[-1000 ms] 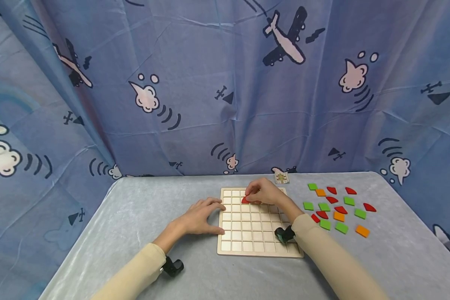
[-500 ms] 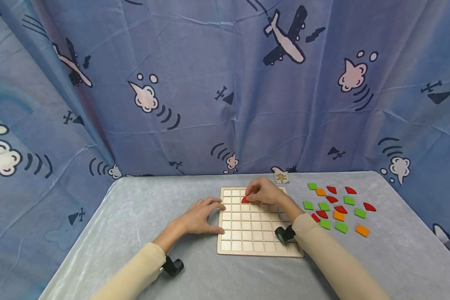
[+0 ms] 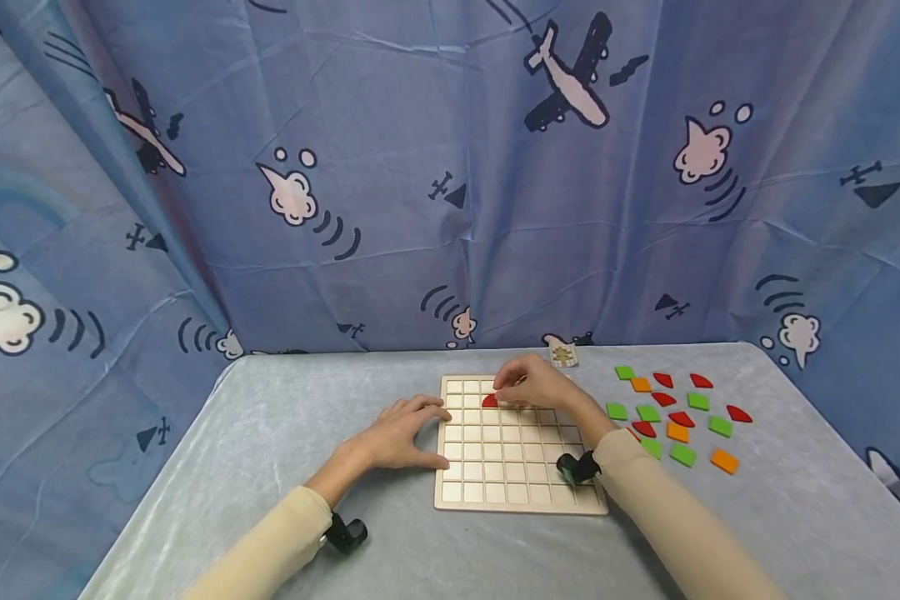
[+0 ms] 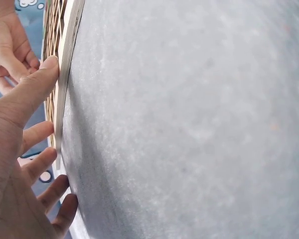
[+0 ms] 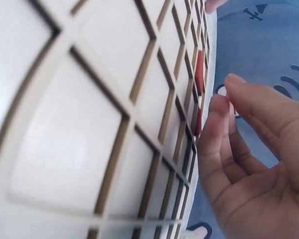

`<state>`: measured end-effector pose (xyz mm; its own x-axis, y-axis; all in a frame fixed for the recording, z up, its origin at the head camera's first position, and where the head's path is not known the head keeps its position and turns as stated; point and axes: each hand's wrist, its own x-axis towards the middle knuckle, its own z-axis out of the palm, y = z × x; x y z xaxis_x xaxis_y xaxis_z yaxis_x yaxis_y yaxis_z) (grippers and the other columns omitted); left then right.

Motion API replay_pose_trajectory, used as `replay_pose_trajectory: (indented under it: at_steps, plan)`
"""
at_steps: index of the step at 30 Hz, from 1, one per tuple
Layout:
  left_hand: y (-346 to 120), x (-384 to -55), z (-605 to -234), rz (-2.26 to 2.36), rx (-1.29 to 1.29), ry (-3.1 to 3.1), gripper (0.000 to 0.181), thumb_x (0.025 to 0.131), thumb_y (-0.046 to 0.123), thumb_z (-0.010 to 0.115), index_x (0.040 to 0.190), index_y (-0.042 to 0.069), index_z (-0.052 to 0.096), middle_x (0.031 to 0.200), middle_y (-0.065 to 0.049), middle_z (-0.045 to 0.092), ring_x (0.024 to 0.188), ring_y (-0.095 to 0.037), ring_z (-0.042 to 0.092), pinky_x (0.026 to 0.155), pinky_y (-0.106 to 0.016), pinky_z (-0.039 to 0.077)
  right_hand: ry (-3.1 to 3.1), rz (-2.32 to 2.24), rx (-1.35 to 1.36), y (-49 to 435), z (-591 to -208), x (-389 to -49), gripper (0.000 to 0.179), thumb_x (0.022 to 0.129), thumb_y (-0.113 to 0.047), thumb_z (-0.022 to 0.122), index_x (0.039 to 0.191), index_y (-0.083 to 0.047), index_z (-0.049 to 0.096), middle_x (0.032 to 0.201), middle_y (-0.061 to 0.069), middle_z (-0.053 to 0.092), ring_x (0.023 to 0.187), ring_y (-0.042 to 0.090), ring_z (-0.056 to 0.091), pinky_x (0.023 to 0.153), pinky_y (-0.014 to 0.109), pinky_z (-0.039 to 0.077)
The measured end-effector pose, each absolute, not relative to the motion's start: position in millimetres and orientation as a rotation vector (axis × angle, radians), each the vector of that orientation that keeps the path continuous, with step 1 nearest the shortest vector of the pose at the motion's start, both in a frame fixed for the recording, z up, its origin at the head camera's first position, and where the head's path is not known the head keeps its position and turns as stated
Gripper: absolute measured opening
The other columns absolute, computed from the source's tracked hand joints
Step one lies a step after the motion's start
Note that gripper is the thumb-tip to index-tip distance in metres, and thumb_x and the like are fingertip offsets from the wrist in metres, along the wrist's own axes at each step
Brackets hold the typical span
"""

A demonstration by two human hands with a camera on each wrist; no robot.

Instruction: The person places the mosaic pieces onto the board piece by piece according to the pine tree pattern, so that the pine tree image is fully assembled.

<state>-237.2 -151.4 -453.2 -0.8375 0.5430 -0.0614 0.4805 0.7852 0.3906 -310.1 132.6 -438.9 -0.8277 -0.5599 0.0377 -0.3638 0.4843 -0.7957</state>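
A square wooden board (image 3: 495,472), divided by a raised grid into cells, is seen at the lower centre of the frame on a grey-covered table (image 3: 390,558); its left edge is touched by the left hand (image 3: 399,437), the fingers spread and relaxed, the thumb laid against the edge lower down; in the left wrist view the thumb tip is seen resting on the side of the board.

A red quarter-round piece (image 3: 489,402) is located in the upper part of the board, in the third column from the left, second row from the top; the right hand (image 3: 537,387) is held just to the right of it, with fingers loosely bent and nothing seen to be gripped; in the right wrist view two red patches are visible among the cells, near the fingertips.

Loose flat pieces are scattered at the right of the frame: green squares (image 3: 683,455), orange squares (image 3: 724,462) and red pieces (image 3: 738,414); a small patterned card (image 3: 564,356) is lying near the far edge of the table; the background is filled by a blue curtain (image 3: 390,100) printed with aeroplanes and clouds.
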Motion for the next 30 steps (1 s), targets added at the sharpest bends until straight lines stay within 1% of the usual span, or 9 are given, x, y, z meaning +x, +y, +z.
replay_pose_trajectory:
  at_steps: [5, 8, 10, 15, 23, 30]
  plan:
    - [-151.6, -236.5, -453.2, 0.551, 0.818, 2.806, 0.07, 0.08, 0.059, 0.075, 0.138, 0.027, 0.054, 0.154, 0.0, 0.041, 0.138, -0.029, 0.041, 0.109, -0.059, 0.035, 2.5, -1.259, -0.798, 147.0, -436.8, -306.4, 0.013, 0.089, -0.008, 0.07, 0.098, 0.001, 0.072, 0.092, 0.017, 0.072, 0.076, 0.019, 0.063, 0.068, 0.032, 0.053]
    - [-151.9, -236.2, -452.6, 0.556, 0.82, 2.805, 0.069, 0.08, 0.058, 0.075, 0.138, 0.026, 0.054, 0.154, -0.001, 0.041, 0.139, -0.03, 0.04, 0.11, -0.059, 0.035, 2.505, -1.253, -0.787, 158.5, -438.2, -306.6, 0.015, 0.09, -0.011, 0.07, 0.101, 0.0, 0.072, 0.095, 0.015, 0.072, 0.079, 0.018, 0.064, 0.071, 0.031, 0.054]
    - [-152.2, -236.2, -452.5, 0.557, 0.821, 2.805, 0.069, 0.08, 0.058, 0.075, 0.137, 0.026, 0.054, 0.154, -0.001, 0.041, 0.139, -0.03, 0.04, 0.11, -0.059, 0.035, 2.525, -1.241, -0.792, 166.6, -439.2, -307.1, 0.017, 0.09, -0.012, 0.071, 0.102, 0.0, 0.072, 0.098, 0.014, 0.072, 0.082, 0.017, 0.063, 0.072, 0.03, 0.054]
    - [-152.8, -236.0, -453.3, 0.549, 0.819, 2.807, 0.068, 0.08, 0.058, 0.074, 0.137, 0.027, 0.054, 0.155, -0.001, 0.04, 0.139, -0.03, 0.04, 0.11, -0.059, 0.035, 2.573, -1.234, -0.728, 188.2, -437.8, -305.1, 0.022, 0.089, -0.016, 0.073, 0.105, -0.001, 0.072, 0.102, 0.013, 0.072, 0.085, 0.018, 0.062, 0.073, 0.029, 0.053]
    - [-151.5, -236.7, -453.9, 0.543, 0.813, 2.808, 0.069, 0.08, 0.059, 0.074, 0.138, 0.028, 0.053, 0.155, 0.0, 0.04, 0.138, -0.029, 0.04, 0.11, -0.058, 0.034, 2.553, -1.25, -0.601, 229.0, -434.2, -296.5, 0.03, 0.091, -0.022, 0.071, 0.112, 0.0, 0.068, 0.101, 0.014, 0.069, 0.085, 0.018, 0.064, 0.073, 0.034, 0.055]
    - [-150.3, -236.3, -453.1, 0.546, 0.82, 2.807, 0.069, 0.08, 0.059, 0.074, 0.138, 0.027, 0.054, 0.155, 0.0, 0.04, 0.139, -0.03, 0.04, 0.11, -0.059, 0.035, 2.577, -1.208, -0.521, 260.2, -431.9, -291.2, 0.031, 0.093, -0.023, 0.069, 0.115, -0.002, 0.068, 0.108, 0.015, 0.068, 0.086, 0.019, 0.065, 0.075, 0.034, 0.057]
